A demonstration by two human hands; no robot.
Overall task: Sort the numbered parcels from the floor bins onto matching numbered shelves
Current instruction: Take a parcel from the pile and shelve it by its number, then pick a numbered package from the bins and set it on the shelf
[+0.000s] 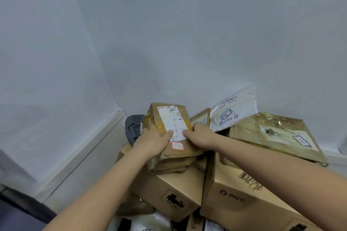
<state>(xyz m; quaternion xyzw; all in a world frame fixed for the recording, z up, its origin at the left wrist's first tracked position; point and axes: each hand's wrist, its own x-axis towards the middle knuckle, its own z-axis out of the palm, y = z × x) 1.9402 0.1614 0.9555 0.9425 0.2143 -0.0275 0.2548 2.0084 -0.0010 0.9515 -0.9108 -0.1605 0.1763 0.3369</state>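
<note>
Above the cartons, both hands (195, 137) grip a taped brown parcel (170, 137) by its side edges.

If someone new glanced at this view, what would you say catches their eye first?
Probably the brown taped parcel at centre, gripped by the left hand and right hand with thumbs on its white label. Next, the white poly bag leaning on the wall behind, and the PICO carton at lower right.
</note>
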